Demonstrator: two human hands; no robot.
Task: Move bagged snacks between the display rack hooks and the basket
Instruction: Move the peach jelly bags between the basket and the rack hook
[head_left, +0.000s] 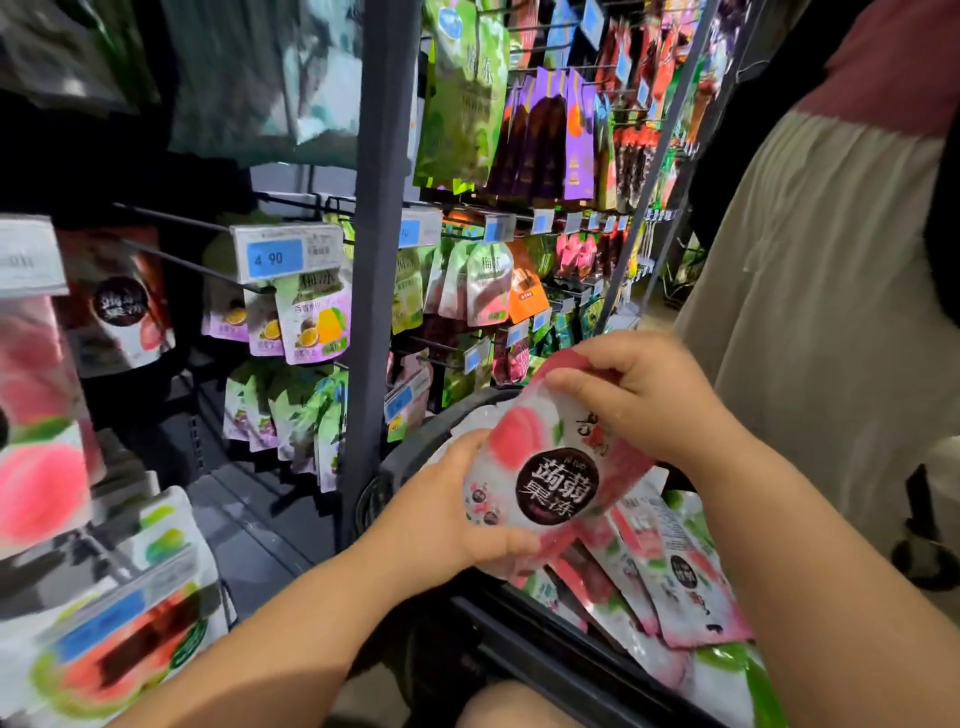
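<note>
Above the basket (415, 452), pink-white peach-printed snack bag (550, 467), black round label.

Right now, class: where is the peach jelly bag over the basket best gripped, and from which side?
Pinch the flat pink top edge of the peach jelly bag, coming from the right, as the right hand does. The bag lies tilted, top toward that side; the left hand steadies its lower left edge.
</note>
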